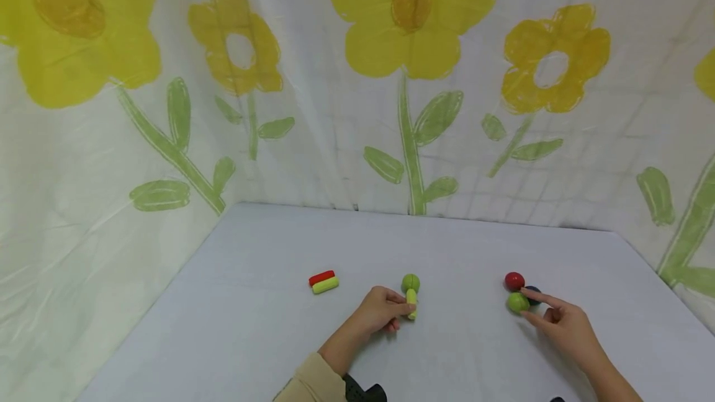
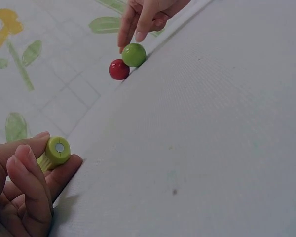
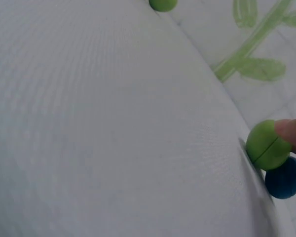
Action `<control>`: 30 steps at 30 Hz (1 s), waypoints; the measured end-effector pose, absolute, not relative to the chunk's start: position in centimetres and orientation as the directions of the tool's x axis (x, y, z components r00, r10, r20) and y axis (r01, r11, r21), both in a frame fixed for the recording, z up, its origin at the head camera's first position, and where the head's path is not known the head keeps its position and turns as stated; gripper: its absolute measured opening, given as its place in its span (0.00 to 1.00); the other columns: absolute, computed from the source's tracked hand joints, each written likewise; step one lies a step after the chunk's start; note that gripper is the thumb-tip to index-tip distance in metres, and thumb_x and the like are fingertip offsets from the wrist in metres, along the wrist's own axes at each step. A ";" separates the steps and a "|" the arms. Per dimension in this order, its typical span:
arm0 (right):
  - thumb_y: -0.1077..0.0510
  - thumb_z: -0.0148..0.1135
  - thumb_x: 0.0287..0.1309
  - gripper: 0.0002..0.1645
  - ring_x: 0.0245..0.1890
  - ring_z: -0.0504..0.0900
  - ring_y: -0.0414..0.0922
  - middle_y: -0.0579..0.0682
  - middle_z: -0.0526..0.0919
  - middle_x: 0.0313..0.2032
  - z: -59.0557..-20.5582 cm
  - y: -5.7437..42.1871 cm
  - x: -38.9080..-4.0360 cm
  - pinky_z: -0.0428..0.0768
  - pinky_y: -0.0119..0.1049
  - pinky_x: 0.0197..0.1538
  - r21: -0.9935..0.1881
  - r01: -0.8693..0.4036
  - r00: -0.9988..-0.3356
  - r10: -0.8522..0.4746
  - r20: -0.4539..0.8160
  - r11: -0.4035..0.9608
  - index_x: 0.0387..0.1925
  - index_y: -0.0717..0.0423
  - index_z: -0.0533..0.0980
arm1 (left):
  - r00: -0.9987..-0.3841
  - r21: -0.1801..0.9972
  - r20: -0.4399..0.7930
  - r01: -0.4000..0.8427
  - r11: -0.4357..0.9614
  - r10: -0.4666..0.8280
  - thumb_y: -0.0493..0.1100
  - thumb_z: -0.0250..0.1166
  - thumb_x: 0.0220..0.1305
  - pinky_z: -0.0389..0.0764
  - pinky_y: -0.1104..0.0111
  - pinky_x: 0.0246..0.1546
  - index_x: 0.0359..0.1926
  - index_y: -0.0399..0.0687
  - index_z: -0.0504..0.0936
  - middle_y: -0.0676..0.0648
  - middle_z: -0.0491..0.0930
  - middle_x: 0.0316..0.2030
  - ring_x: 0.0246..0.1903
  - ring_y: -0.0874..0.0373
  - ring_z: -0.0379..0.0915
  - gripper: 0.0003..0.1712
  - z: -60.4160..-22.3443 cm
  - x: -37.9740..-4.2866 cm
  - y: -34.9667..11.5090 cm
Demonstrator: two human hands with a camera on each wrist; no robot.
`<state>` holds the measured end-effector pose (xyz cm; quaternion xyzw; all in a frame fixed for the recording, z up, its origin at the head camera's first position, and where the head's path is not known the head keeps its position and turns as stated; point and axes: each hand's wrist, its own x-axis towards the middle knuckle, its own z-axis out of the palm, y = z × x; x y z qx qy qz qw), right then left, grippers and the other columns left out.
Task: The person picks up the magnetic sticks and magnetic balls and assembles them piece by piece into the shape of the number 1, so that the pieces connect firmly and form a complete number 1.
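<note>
My left hand (image 1: 381, 312) pinches a yellow-green rod (image 1: 411, 304) between thumb and fingers. A round silvery spot shows in the end of this rod (image 2: 59, 148). In the head view, the rod's far end meets a green ball (image 1: 410, 283). On the right, my right hand (image 1: 564, 327) has its thumb and index fingertips at the sides of another green ball (image 1: 517, 303). The right wrist view shows a fingertip on this seamed green ball (image 3: 268, 145). A red ball (image 1: 514, 281) and a dark blue ball (image 1: 534, 294), partly hidden by a finger, sit close against it.
To the left, a red rod (image 1: 321, 278) and a yellow-green rod (image 1: 326, 285) lie side by side on the white table (image 1: 251, 340). Behind the table hangs a pale curtain (image 1: 313, 160) with yellow flowers. A black object (image 1: 365, 391) shows beside my left sleeve.
</note>
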<state>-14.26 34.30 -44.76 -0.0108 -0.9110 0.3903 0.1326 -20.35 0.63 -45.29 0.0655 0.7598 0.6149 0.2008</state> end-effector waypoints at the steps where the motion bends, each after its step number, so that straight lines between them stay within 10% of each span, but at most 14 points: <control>1: 0.60 0.72 0.53 0.24 0.15 0.62 0.36 0.45 0.66 0.14 -44.8 34.3 -14.2 0.63 0.31 0.18 -0.709 -0.080 -0.966 0.121 0.228 0.700 0.52 0.65 0.79 | -0.911 0.961 -0.224 -0.148 0.234 0.346 0.39 0.70 0.60 0.68 0.78 0.14 0.40 0.32 0.81 0.50 0.80 0.22 0.12 0.66 0.66 0.13 -45.2 -20.3 0.6; 30: 0.66 0.73 0.48 0.22 0.19 0.68 0.35 0.42 0.75 0.26 -45.2 33.1 -14.2 0.69 0.30 0.20 -0.662 -0.166 -0.956 0.044 0.289 0.731 0.48 0.63 0.80 | -0.910 0.967 -0.211 -0.140 0.214 0.357 0.37 0.69 0.60 0.67 0.79 0.13 0.39 0.31 0.81 0.50 0.81 0.22 0.11 0.67 0.65 0.11 -45.2 -20.4 0.6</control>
